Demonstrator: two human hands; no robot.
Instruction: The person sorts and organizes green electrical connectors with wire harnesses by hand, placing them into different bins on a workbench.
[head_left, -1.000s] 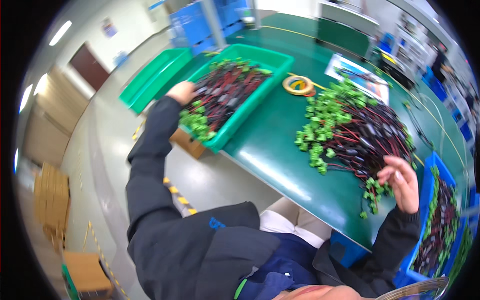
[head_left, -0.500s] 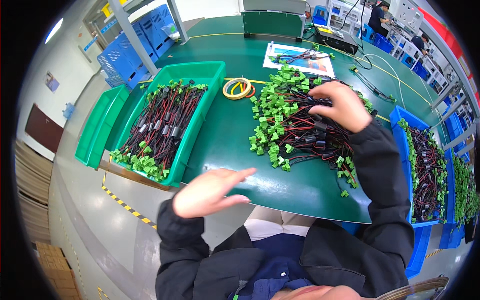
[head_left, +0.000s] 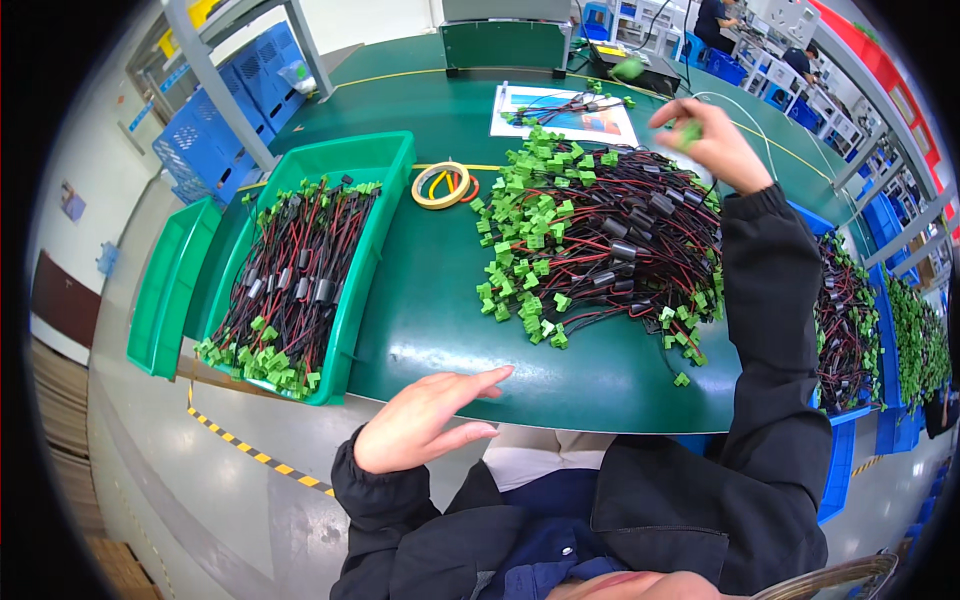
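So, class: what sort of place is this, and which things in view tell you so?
Probably a factory assembly workshop: a green workbench heaped with wire harnesses, a green tray of more, and stacked blue crates.

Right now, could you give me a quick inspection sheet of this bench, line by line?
Surface: green bench top, mostly covered.
Job's things: big pile of red-and-black wire harnesses with green connectors; more in the green tray on the left.
Clutter: rolls of tape, printed sheet, one loose green connector near the front edge.
Grips: left hand open, hovering at the bench's near edge; right hand raised over the pile, pinching a small green piece.
Cables: thin pale cable running across the far side.
Surroundings: blue bins of harnesses on the right, stacked blue crates, people working in the background.
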